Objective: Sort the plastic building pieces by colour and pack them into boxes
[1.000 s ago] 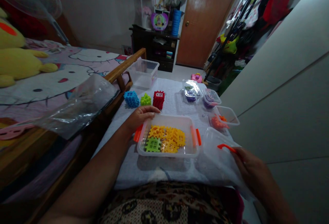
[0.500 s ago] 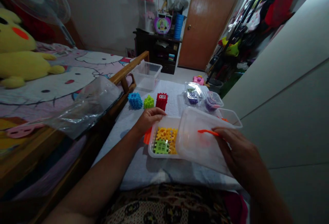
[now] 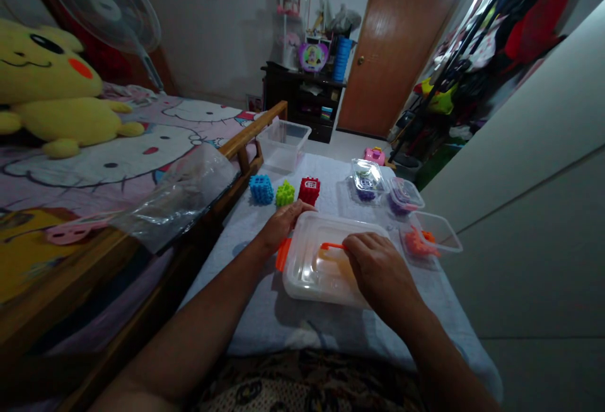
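Note:
A clear plastic lid (image 3: 307, 273) with an orange handle (image 3: 332, 246) lies over a rectangular plastic storage box on the cloth-covered table. My right hand (image 3: 378, 267) is closed around the right part of that handle. At the box's far left corner, my left hand (image 3: 285, 224) grips the rim, with its fingertips partly hidden. An orange latch (image 3: 282, 254) sticks out from the box's left side. The yellow and green pieces inside are now covered; only a faint yellow tint shows through. Just beyond my left hand stands a stack of red toy blocks (image 3: 309, 190).
Blue blocks (image 3: 261, 189) and lime blocks (image 3: 285, 193) stand left of the red stack. To the right are clear containers (image 3: 367, 177), one with orange pieces (image 3: 420, 240). An open clear bin (image 3: 285, 141) sits at the far end. A wooden bed rail (image 3: 236, 138) borders the left.
My right hand has brought the lid left and down over the box, covering its yellow and green pieces. My left hand stays at the box's corner. The whole view has shifted slightly.

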{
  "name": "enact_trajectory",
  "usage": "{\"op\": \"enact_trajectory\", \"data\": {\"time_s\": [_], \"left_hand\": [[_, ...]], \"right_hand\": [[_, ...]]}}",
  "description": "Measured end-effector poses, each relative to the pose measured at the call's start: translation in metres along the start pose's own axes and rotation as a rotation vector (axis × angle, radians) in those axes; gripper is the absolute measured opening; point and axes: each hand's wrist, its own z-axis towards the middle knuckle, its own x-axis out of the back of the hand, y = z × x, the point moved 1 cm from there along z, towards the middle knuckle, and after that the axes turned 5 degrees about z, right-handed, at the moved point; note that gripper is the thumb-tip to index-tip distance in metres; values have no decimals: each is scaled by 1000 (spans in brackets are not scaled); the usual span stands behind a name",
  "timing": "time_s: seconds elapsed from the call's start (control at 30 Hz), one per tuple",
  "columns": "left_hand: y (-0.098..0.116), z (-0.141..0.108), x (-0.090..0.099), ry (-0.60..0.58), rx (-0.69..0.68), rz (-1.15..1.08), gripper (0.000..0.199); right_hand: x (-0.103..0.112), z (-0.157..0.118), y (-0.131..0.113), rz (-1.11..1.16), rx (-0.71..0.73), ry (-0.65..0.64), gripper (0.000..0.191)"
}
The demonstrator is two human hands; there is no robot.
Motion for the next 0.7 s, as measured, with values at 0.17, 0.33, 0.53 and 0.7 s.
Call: {"op": "enact_trajectory", "data": {"time_s": [0.17,0.33,0.53,0.7], "left_hand": [[2,0,1,-55,28,31,38],[3,0,2,-53,51,65,34],[5,-1,2,-39,48,149,37],[13,-5,2,-78,-31,405,34]], "right_hand": [[-7,2,1,13,-21,-39,18],[-10,4,2,74,-46,-50,21],[-2,3,8,193,-45,-94,17],[-1,-11,7,278,1,-119,26]]}}
